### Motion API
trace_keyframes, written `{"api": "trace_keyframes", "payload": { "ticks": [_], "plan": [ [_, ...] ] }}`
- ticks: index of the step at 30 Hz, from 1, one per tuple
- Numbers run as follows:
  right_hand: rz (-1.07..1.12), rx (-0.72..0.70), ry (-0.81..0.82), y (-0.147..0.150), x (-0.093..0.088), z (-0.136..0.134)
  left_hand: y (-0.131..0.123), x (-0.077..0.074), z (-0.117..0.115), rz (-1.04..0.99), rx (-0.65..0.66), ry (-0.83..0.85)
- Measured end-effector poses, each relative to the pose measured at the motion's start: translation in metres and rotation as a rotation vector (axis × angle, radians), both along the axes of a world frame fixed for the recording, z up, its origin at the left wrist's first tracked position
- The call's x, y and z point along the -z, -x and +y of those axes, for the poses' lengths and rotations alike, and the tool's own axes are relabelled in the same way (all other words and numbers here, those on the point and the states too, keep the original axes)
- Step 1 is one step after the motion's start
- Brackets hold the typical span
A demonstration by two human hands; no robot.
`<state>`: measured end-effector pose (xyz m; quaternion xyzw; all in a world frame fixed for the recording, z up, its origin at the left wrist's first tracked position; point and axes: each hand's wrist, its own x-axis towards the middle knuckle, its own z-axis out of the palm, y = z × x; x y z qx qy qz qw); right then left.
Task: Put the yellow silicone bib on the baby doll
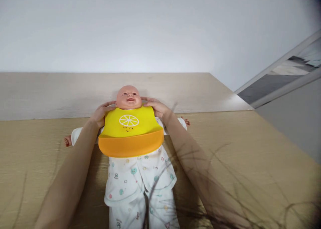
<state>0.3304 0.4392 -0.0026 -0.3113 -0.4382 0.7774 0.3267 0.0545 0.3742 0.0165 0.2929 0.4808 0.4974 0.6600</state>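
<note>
A baby doll (128, 92) lies on its back in a white outfit with small coloured prints (140, 178). Over its chest spreads a yellow bib (112, 125) with a white citrus slice, a smiling design and an orange catch pocket (130, 147) along the bottom. My left hand (102, 113) grips the bib's upper edge beside the doll's neck. On the other side, my right hand (156, 106) has its thumb on the bib's top corner, fingers reaching behind the neck. Some fingertips and the bib's neck straps are hidden behind the doll's head.
The doll rests on a light wooden table (250, 148), with a seam between two boards running near its shoulders. A pale wall (125, 28) stands behind. At the right is a light-framed panel (283, 71). Dark blurred hair strands cross the lower right.
</note>
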Motion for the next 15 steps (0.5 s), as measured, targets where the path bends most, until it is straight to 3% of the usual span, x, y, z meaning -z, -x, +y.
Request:
{"api": "trace_keyframes", "payload": {
  "ticks": [7,15],
  "plan": [
    [0.025,-0.089,-0.009,-0.003,-0.004,-0.003,-0.001,-0.006,-0.005,0.003,0.072,-0.027],
    [0.039,-0.056,-0.033,0.0,0.0,-0.003,-0.002,-0.01,-0.01,0.015,0.065,-0.013]
  ]
}}
